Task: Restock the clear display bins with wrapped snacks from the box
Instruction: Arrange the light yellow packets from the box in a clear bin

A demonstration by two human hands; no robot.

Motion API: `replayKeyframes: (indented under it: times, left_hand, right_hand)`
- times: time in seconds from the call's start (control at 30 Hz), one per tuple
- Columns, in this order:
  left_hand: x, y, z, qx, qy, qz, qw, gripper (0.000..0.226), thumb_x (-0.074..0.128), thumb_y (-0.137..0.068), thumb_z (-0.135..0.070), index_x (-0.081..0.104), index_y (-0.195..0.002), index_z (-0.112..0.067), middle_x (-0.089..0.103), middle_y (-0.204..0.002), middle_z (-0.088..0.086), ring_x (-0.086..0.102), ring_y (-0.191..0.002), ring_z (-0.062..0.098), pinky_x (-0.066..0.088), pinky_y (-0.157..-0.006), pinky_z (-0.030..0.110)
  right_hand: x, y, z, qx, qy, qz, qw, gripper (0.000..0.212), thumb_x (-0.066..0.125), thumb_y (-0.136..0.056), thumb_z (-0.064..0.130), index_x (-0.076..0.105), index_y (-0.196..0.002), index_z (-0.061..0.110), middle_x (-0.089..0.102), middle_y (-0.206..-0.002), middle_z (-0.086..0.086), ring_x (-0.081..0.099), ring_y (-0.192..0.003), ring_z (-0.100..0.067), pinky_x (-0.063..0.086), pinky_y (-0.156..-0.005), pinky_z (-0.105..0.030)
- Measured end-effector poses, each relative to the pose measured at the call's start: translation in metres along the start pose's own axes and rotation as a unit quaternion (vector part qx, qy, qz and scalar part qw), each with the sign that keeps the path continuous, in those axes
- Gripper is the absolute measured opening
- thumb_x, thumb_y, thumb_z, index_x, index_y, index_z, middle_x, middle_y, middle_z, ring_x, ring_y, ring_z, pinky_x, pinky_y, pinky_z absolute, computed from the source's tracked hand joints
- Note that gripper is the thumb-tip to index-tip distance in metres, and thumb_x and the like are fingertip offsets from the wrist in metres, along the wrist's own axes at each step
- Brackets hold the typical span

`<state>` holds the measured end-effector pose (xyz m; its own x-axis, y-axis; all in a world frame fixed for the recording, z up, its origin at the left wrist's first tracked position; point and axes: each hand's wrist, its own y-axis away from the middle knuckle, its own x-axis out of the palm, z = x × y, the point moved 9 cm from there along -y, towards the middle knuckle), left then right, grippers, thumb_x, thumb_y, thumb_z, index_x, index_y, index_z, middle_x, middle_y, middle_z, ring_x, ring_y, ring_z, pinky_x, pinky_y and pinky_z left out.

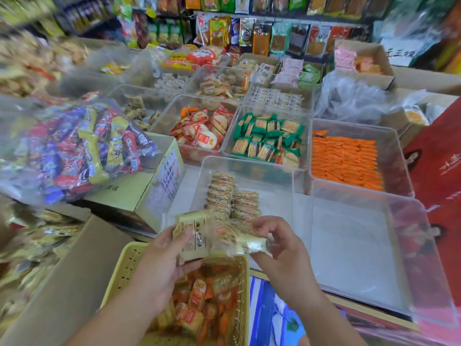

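Left hand (162, 260) and right hand (282, 245) both gripped one cream snack bundle (224, 239), two snack rows (232, 198) filling the clear bin (274, 206) at 12 o'clock.

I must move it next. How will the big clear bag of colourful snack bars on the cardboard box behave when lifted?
Probably floppy: the clear bag sags over the cardboard box. Likely heavy, since it bulges with bars. Its glossy film may slip.

The left hand (159, 260) is gripping a bunch of pale wrapped snacks (194, 236) while the right hand (282, 245) is pinching their other end. They are hovering above a yellow basket (119, 270), just before a clear bin (249, 162) that is holding two short snack rows (224, 193).
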<state>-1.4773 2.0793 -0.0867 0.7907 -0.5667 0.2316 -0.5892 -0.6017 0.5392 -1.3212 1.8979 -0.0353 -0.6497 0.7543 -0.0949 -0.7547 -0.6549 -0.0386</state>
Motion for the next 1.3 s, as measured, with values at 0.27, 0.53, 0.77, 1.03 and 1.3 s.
replayKeyframes:
  times: [0.27, 0.53, 0.77, 1.03, 1.3]
  left_hand:
    - [0.028, 0.011, 0.016, -0.098, 0.037, 0.077, 0.992, 0.055, 0.083, -0.075, -0.037, 0.071, -0.12, -0.007, 0.074, -0.113, 0.026, 0.074, -0.076, 0.031, 0.06, -0.053, 0.034]
    - [0.037, -0.003, 0.019, -0.069, 0.043, 0.022, 0.996, 0.052, 0.084, -0.071, -0.02, 0.061, -0.117, -0.01, 0.079, -0.099, 0.018, 0.077, -0.081, 0.031, 0.063, -0.06, 0.039]
    - [0.049, -0.032, 0.004, -0.013, -0.002, 0.016, 1.0, 0.042, 0.08, -0.079, -0.037, 0.069, -0.117, -0.022, 0.079, -0.107, 0.007, 0.077, -0.094, 0.025, 0.063, -0.068, 0.041]
    - [0.027, -0.094, -0.023, 0.073, -0.129, -0.035, 0.988, 0.04, 0.065, -0.1, -0.032, 0.064, -0.087, -0.069, 0.072, -0.098, -0.029, 0.07, -0.086, -0.009, 0.058, -0.066, 0.019]
    - [-0.008, -0.133, 0.007, 0.014, -0.122, -0.049, 0.991, 0.017, 0.062, -0.102, -0.024, 0.071, -0.108, -0.036, 0.076, -0.111, -0.004, 0.076, -0.093, 0.014, 0.062, -0.088, 0.049]
  right_hand:
    - [0.021, 0.013, 0.017, -0.147, 0.174, 0.023, 0.973, 0.052, 0.077, -0.072, -0.012, 0.054, -0.093, 0.03, 0.06, -0.125, 0.013, 0.051, -0.132, -0.009, 0.047, -0.102, -0.027]
    - [0.045, 0.009, 0.01, -0.126, 0.461, 0.038, 0.878, 0.054, 0.068, -0.076, 0.048, 0.061, -0.127, 0.029, 0.064, -0.126, 0.013, 0.05, -0.125, -0.018, 0.05, -0.092, -0.041]
    - [0.047, -0.019, -0.003, -0.089, 0.421, 0.04, 0.902, 0.052, 0.061, -0.088, 0.048, 0.061, -0.134, 0.023, 0.056, -0.127, 0.002, 0.055, -0.114, -0.02, 0.053, -0.088, -0.034]
    - [0.008, -0.104, -0.038, -0.021, 0.365, 0.016, 0.931, 0.042, 0.061, -0.087, -0.005, 0.068, -0.124, 0.015, 0.066, -0.114, 0.002, 0.064, -0.102, -0.017, 0.051, -0.091, -0.026]
    - [-0.022, -0.217, -0.106, 0.032, 0.471, 0.04, 0.881, 0.04, 0.055, -0.092, -0.005, 0.068, -0.125, 0.013, 0.064, -0.121, -0.009, 0.061, -0.108, -0.03, 0.048, -0.093, -0.034]
